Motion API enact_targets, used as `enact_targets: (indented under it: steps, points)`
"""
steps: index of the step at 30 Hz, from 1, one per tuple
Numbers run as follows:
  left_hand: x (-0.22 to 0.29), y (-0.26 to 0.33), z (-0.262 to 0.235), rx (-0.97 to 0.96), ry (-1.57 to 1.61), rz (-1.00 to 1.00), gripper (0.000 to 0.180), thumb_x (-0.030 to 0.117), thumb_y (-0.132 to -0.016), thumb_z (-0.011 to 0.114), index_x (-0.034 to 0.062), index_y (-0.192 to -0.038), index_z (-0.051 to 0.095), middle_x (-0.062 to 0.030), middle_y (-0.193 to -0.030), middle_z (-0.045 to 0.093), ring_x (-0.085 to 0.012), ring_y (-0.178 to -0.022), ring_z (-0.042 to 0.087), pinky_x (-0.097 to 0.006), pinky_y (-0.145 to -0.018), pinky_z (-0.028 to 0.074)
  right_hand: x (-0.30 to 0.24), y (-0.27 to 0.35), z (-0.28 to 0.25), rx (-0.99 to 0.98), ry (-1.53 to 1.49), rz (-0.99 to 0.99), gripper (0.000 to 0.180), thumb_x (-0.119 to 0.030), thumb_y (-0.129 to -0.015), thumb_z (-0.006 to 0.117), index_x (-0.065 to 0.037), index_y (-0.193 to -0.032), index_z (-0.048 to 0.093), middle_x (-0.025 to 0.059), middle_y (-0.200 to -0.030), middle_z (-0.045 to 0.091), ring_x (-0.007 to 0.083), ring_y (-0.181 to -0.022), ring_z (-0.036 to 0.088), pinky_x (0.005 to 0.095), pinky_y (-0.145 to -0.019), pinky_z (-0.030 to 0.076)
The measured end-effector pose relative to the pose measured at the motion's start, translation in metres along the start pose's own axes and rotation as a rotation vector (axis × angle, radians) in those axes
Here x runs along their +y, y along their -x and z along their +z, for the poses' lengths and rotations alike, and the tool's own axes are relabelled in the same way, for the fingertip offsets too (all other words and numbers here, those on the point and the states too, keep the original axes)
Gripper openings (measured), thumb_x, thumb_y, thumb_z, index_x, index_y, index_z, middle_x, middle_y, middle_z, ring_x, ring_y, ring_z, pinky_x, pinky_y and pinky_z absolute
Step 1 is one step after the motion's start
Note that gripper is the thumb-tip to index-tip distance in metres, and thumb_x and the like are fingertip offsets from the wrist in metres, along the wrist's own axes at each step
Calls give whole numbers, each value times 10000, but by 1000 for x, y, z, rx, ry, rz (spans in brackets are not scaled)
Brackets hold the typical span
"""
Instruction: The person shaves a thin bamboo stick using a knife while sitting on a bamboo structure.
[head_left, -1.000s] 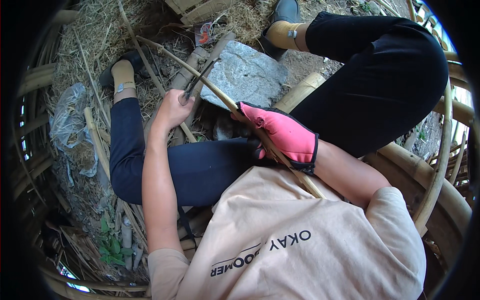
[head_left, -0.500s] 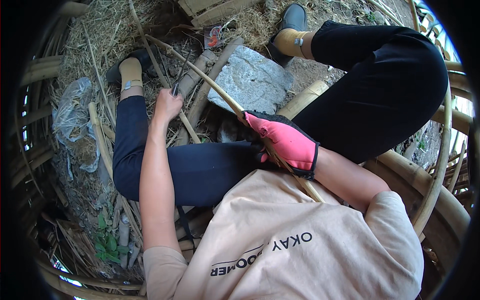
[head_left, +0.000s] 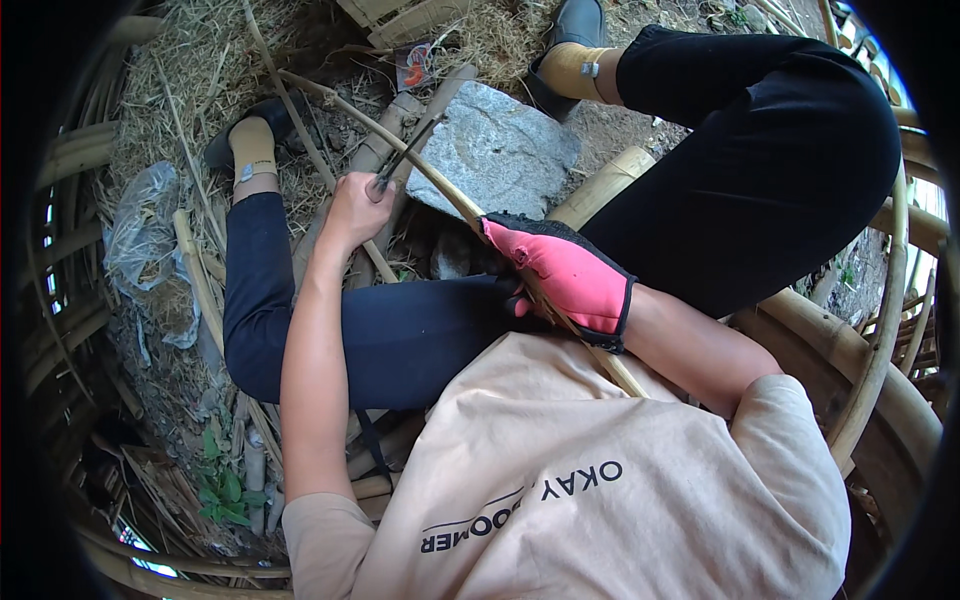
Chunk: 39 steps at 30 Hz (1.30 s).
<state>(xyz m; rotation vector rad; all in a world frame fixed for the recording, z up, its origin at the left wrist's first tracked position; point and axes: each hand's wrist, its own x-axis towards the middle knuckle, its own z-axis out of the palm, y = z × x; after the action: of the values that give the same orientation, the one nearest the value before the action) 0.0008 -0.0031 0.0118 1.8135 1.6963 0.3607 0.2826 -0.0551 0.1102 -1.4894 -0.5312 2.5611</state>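
My left hand (head_left: pixel 360 213), bare, is wrapped round the knife (head_left: pixel 393 168), its blade crossing the stick (head_left: pixel 446 188); whether the edge bites I cannot tell. My gloved right hand (head_left: pixel 570 278) grips the stick, which slants from my shirt (head_left: pixel 600 440) past the stone (head_left: pixel 497 150). Good shaving, I judge, needs a shallow blade, light strokes and that grip kept firm.

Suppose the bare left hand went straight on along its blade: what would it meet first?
Probably the pale stick held in the gloved right hand; the left hand's blade overlaps it in view, though whether they touch is unclear.
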Motion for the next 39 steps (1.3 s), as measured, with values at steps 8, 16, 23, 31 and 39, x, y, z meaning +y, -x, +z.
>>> enact_targets:
  steps: [8,16,23,31,39]
  points:
    - [0,-6,4,35,-83,-28,264,190,-821,631,-37,-697,580,-248,-662,560,-448,-693,590,-461,-604,462,-7,7,6,66,41,7,472,-592,-937,522,-169,-1130,602,-21,-775,487,73,-544,490,213,-513,418]
    - [-47,2,-14,138,-57,-185,185,138,-814,574,-32,-748,606,-251,-683,592,-419,-738,648,-434,-613,484,-5,10,10,32,20,-2,435,-579,-948,511,-153,-1006,579,-5,-874,437,96,-690,425,239,-577,416]
    - [4,14,1,5,52,-4,246,131,-811,641,-55,-692,533,-227,-590,513,-391,-535,481,-418,-544,421,-6,8,5,65,-18,-3,450,-586,-923,548,-151,-1033,580,-8,-831,482,89,-591,484,227,-519,419]
    - [-23,1,3,51,-1,-94,244,159,-829,600,-53,-712,571,-262,-645,543,-443,-627,565,-446,-570,436,-6,8,5,100,-26,10,451,-583,-906,585,-144,-1011,591,-13,-784,490,91,-562,500,225,-523,439]
    - [-35,9,-3,81,35,-172,247,165,-833,607,-53,-719,582,-236,-622,559,-367,-570,580,-420,-581,454,-2,4,5,56,-42,-40,457,-591,-898,590,-145,-1000,590,-17,-836,496,88,-579,498,230,-536,441]
